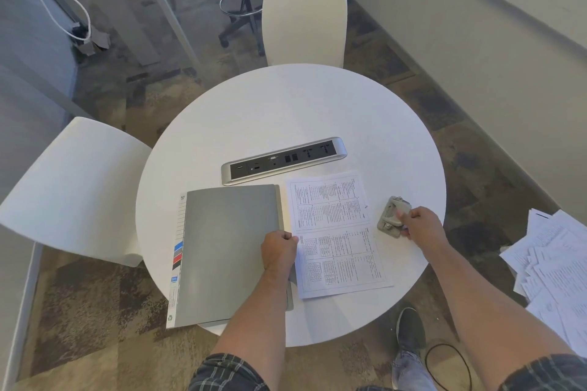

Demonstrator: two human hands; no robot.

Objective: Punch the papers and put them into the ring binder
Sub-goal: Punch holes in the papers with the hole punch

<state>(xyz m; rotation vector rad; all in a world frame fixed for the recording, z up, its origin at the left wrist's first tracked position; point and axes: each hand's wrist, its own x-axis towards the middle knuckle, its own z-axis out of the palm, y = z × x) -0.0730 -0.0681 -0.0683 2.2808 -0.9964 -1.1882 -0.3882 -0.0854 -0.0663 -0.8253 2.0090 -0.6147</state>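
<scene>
Low in the frame, the left hand grips the closed ring binder by its right edge. Beside it lie the papers; further right, the right hand grasps the hole punch. Punching seems unstarted: the next move is probably bringing punch to paper edge.

table: smooth matt white | binder: matt grey plastic | sheet: printed paper | punch: dull metal
</scene>
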